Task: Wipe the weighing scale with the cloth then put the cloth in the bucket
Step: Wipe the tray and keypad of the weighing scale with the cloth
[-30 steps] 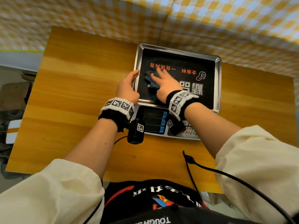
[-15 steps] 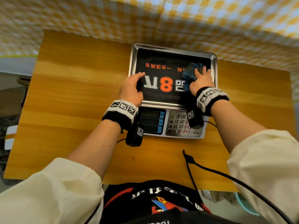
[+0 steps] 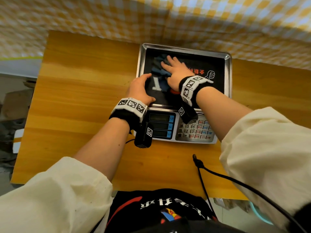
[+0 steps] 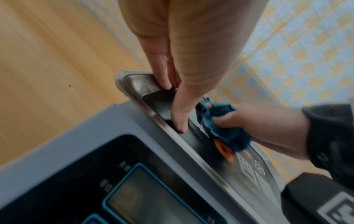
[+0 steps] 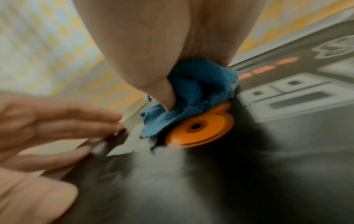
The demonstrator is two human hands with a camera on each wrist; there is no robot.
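The weighing scale (image 3: pixel 227 76) stands on the wooden table, a steel tray with a black printed sheet on top. The crumpled blue cloth (image 3: pixel 159 71) (image 4: pixel 226 134) (image 5: pixel 199 89) lies on the tray's far left part. My right hand (image 3: pixel 175 70) (image 4: pixel 264 125) presses flat on the cloth, fingers spread, thumb dug into its folds. My left hand (image 3: pixel 141 88) (image 4: pixel 191 60) (image 5: pixel 47 121) rests on the tray's near left corner, with the fingertips and thumb pressing on the rim. A teal curved rim (image 3: pixel 260 215), perhaps the bucket, shows below the table's near right edge.
The scale's displays (image 3: pixel 159 125) and keypad (image 3: pixel 196 130) face me below the tray. A black cable (image 3: pixel 202 167) runs over the table's near edge. Bare wooden table (image 3: pixel 84 81) spreads left of the scale. A yellow checked curtain hangs behind.
My right hand swept the cloth from the tray's left to its far right, then back to the far left. My left hand stayed at the near left corner.
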